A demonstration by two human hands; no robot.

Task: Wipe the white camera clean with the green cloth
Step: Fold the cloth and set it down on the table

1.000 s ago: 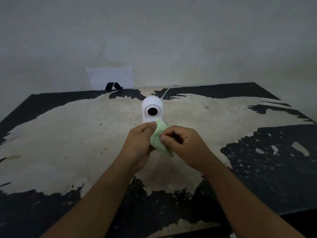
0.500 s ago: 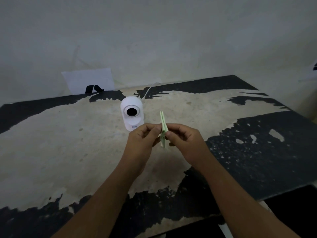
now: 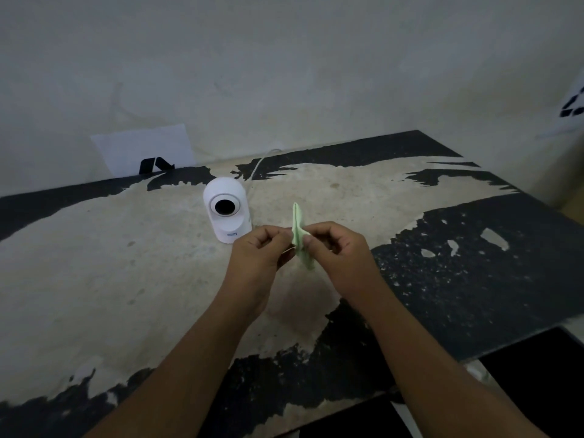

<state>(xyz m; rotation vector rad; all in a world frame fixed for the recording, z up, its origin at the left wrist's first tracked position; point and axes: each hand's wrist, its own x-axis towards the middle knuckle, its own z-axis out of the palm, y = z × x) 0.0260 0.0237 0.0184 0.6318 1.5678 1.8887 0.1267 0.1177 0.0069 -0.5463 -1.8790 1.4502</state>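
Observation:
The white camera (image 3: 227,213) stands upright on the worn table (image 3: 94,263), its round black lens facing me. A thin white cable (image 3: 256,165) runs from behind it toward the wall. A small pale green cloth (image 3: 298,235), folded thin and held edge-on, sits between my two hands just right of the camera and nearer to me. My left hand (image 3: 259,257) pinches it from the left and my right hand (image 3: 338,254) pinches it from the right. The cloth is apart from the camera.
The table top is black with a large bare beige patch; its front edge runs along the bottom and its right corner drops off at right. A white sheet with a black mark (image 3: 145,151) leans on the wall behind. The wall closes the far side.
The cloth went from spread flat in front of the camera's base to folded and edge-on. The view shifted, so the camera now sits left of my hands.

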